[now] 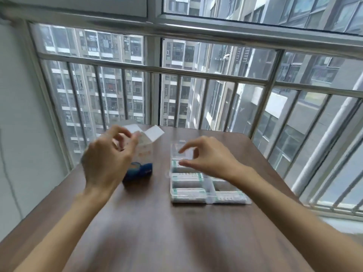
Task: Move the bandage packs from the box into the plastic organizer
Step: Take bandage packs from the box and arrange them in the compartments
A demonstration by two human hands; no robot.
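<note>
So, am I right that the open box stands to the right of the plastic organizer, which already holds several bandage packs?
Not quite: the head view shows the open box standing to the left of the plastic organizer, not the right. The rest holds: the box's flaps are open and the organizer already holds several bandage packs.

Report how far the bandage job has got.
Done: at least four bandage packs lie in the plastic organizer. In hand: the left hand is at the open box; the right hand hovers over the organizer's far compartments, holding nothing clearly visible. Left: box contents are hidden.
</note>
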